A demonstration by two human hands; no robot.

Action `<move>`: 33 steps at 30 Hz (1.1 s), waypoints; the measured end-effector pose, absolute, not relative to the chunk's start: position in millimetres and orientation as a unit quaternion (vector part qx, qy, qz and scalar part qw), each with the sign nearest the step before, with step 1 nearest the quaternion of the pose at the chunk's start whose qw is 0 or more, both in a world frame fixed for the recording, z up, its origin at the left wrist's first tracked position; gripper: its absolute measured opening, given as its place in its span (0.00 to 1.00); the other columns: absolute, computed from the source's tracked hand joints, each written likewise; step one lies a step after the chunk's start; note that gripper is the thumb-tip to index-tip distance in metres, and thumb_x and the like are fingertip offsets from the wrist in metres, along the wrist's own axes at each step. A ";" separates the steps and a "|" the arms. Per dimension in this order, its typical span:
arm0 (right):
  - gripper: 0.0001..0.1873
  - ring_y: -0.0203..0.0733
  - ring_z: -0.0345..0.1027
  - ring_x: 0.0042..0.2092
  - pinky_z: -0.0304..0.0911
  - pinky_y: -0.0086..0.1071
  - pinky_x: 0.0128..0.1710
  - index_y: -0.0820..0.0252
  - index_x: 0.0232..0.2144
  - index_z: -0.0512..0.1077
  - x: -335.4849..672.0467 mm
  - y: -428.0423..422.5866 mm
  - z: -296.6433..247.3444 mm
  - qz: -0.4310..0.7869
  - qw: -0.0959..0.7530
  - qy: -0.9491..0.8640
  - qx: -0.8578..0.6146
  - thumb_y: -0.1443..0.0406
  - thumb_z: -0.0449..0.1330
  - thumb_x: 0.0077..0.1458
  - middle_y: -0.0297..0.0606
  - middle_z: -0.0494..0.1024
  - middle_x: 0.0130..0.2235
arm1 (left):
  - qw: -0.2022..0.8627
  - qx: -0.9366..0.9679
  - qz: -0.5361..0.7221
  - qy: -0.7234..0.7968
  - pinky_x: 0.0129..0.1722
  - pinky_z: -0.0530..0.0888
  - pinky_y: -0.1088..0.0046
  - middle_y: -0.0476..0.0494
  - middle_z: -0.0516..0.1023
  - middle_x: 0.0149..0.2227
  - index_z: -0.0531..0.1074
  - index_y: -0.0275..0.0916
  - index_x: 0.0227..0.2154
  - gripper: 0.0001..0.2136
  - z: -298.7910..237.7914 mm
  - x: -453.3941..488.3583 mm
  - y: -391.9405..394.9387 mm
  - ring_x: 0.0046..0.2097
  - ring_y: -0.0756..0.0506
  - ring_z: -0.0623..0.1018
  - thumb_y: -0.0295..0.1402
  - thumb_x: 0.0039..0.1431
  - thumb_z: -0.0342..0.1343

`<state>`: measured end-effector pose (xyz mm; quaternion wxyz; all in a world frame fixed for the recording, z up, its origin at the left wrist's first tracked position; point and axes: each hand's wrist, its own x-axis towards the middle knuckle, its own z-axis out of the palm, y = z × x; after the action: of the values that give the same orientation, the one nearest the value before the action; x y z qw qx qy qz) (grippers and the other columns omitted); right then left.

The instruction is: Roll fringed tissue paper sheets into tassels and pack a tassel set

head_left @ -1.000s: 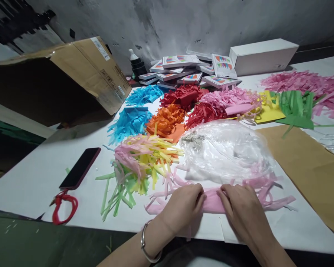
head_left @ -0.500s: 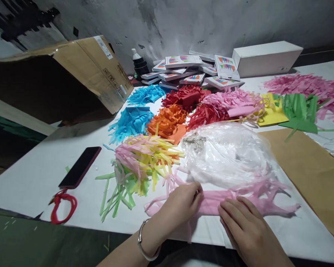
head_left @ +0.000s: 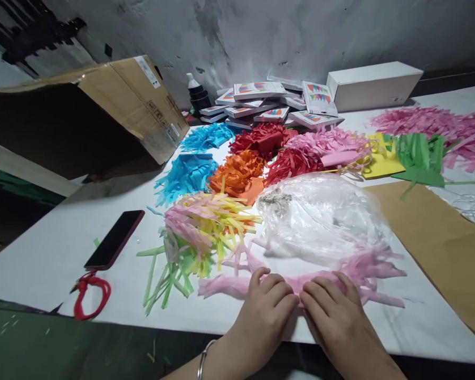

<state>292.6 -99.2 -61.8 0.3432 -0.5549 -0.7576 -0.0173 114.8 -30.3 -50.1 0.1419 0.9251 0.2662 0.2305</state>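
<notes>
A pink fringed tissue-paper piece (head_left: 364, 269) lies on the white table near its front edge. My left hand (head_left: 267, 309) and my right hand (head_left: 334, 311) rest side by side on its middle band, fingers together and curled, pressing it down. The fringe spreads out to both sides of my hands. A clear plastic bag (head_left: 320, 214) lies just behind the pink piece. A bundle of pink, yellow and green fringes (head_left: 198, 227) sits to the left of my left hand.
Piles of blue (head_left: 186, 171), orange (head_left: 235, 171), red (head_left: 267, 140), pink, yellow and green fringes fill the table's middle and right. A phone (head_left: 114, 238) with a red strap lies left. Brown paper (head_left: 439, 237) lies right. A cardboard box (head_left: 103, 116), stacked packets and a white box (head_left: 374, 84) stand behind.
My hands have come together over the middle of the pink piece, and its fringed ends have drawn inward and shifted left.
</notes>
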 end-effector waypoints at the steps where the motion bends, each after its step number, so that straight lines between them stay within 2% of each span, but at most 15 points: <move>1: 0.13 0.42 0.70 0.45 0.48 0.48 0.61 0.58 0.36 0.73 294.1 -100.2 -64.1 -0.016 0.337 -0.758 -0.559 0.73 0.50 0.67 0.35 0.79 0.36 | 0.152 0.923 0.228 0.270 0.57 0.60 0.57 0.48 0.80 0.36 0.72 0.40 0.39 0.08 -51.0 112.8 -29.2 0.43 0.44 0.74 0.23 0.69 0.49; 9: 0.14 0.42 0.67 0.41 0.49 0.47 0.57 0.57 0.31 0.69 311.1 -98.4 -64.4 -0.016 0.301 -0.724 -0.620 0.70 0.50 0.68 0.35 0.75 0.34 | 0.179 0.902 0.194 0.341 0.46 0.63 0.59 0.45 0.77 0.37 0.72 0.38 0.34 0.09 -42.1 99.9 -20.1 0.41 0.42 0.72 0.24 0.68 0.48; 12: 0.14 0.44 0.67 0.41 0.49 0.47 0.54 0.57 0.28 0.68 308.8 -92.9 -63.7 -0.047 0.264 -0.711 -0.650 0.71 0.51 0.66 0.37 0.74 0.34 | 0.149 0.903 0.131 0.381 0.43 0.64 0.59 0.42 0.75 0.37 0.72 0.37 0.32 0.10 -38.4 106.9 -12.4 0.40 0.41 0.72 0.25 0.68 0.48; 16: 0.14 0.46 0.68 0.38 0.51 0.48 0.51 0.58 0.27 0.68 307.4 -89.7 -62.2 -0.090 0.215 -0.682 -0.693 0.69 0.53 0.66 0.37 0.74 0.33 | 0.112 0.910 0.031 0.398 0.40 0.64 0.58 0.42 0.75 0.35 0.74 0.38 0.30 0.09 -32.7 117.8 0.0 0.39 0.39 0.72 0.28 0.66 0.53; 20: 0.06 0.47 0.71 0.45 0.52 0.49 0.55 0.58 0.38 0.74 302.1 -90.4 -57.6 -0.110 0.284 -0.690 -0.657 0.69 0.56 0.65 0.41 0.78 0.41 | 0.092 0.919 0.014 0.383 0.40 0.64 0.59 0.43 0.75 0.35 0.74 0.38 0.28 0.09 -31.2 122.6 5.0 0.39 0.40 0.73 0.29 0.65 0.56; 22: 0.08 0.44 0.71 0.44 0.52 0.47 0.56 0.57 0.40 0.74 296.4 -90.6 -57.3 -0.074 0.322 -0.722 -0.607 0.69 0.55 0.66 0.38 0.78 0.39 | 0.089 0.921 0.020 0.378 0.40 0.64 0.60 0.43 0.75 0.34 0.73 0.39 0.27 0.09 -30.8 122.8 4.6 0.39 0.40 0.73 0.29 0.65 0.56; 26: 0.14 0.42 0.70 0.42 0.50 0.46 0.57 0.59 0.36 0.73 287.3 -90.5 -63.8 -0.039 0.320 -0.748 -0.580 0.73 0.49 0.67 0.35 0.76 0.32 | 0.127 0.921 0.015 0.367 0.42 0.66 0.60 0.44 0.76 0.38 0.72 0.39 0.30 0.07 -25.7 113.0 6.3 0.40 0.41 0.73 0.29 0.65 0.54; 28: 0.14 0.42 0.71 0.43 0.50 0.47 0.59 0.59 0.36 0.73 286.9 -90.9 -68.2 -0.043 0.318 -0.751 -0.578 0.74 0.49 0.66 0.35 0.76 0.32 | 0.140 0.920 0.011 0.366 0.45 0.67 0.59 0.43 0.76 0.40 0.71 0.39 0.32 0.03 -20.7 99.8 12.0 0.42 0.41 0.74 0.27 0.62 0.55; 31: 0.12 0.41 0.71 0.43 0.49 0.48 0.61 0.59 0.35 0.73 290.1 -92.1 -72.8 -0.051 0.322 -0.744 -0.583 0.75 0.52 0.63 0.33 0.76 0.31 | 0.103 0.907 0.021 0.408 0.48 0.67 0.55 0.42 0.76 0.42 0.70 0.40 0.33 0.06 -11.2 73.3 22.8 0.45 0.38 0.75 0.22 0.55 0.54; 33: 0.12 0.40 0.71 0.42 0.50 0.47 0.60 0.58 0.34 0.72 292.6 -92.8 -73.5 -0.058 0.316 -0.743 -0.587 0.76 0.53 0.62 0.32 0.76 0.31 | 0.052 0.890 0.072 0.447 0.49 0.67 0.52 0.39 0.76 0.45 0.70 0.40 0.35 0.08 -4.7 59.6 25.0 0.48 0.35 0.74 0.22 0.55 0.52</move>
<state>292.6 -92.8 -73.5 0.3162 -0.5873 -0.7428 -0.0577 59.6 25.0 -4.7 0.0519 0.8903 0.4467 0.0717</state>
